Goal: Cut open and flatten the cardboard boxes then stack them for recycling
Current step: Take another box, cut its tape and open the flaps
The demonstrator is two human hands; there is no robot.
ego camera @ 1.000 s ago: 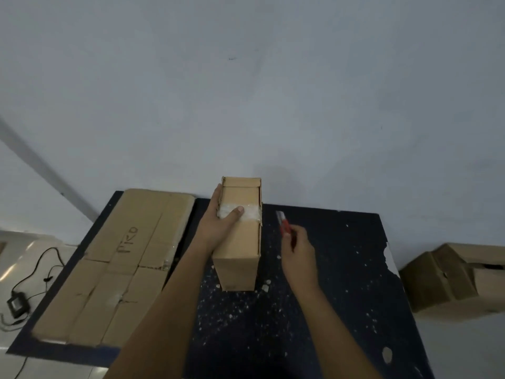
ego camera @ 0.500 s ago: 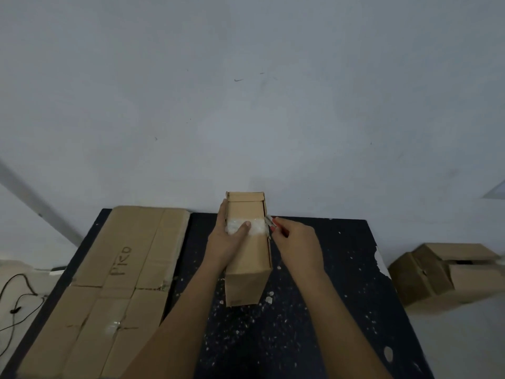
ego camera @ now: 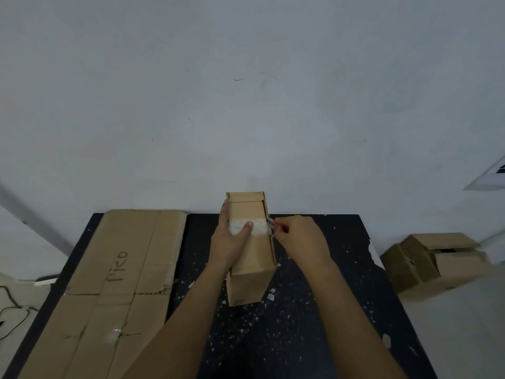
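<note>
Right hand (ego camera: 299, 237), gripping the cutter (ego camera: 274, 225), has closed onto the box (ego camera: 252, 250) tape seam (cut imminent); left hand (ego camera: 232, 242) still clasps the box.

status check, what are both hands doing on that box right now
Left hand grips upright brown cardboard box, thumb on its white tape. Right hand holds red-handled cutter at the box's right edge. Nothing blocking.

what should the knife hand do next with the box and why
Probably draw the red cutter across the clear tape strip. The right hand holds its blade at the tape's right edge, the left hand steadies the small upright box, and that tape looks uncut.
</note>
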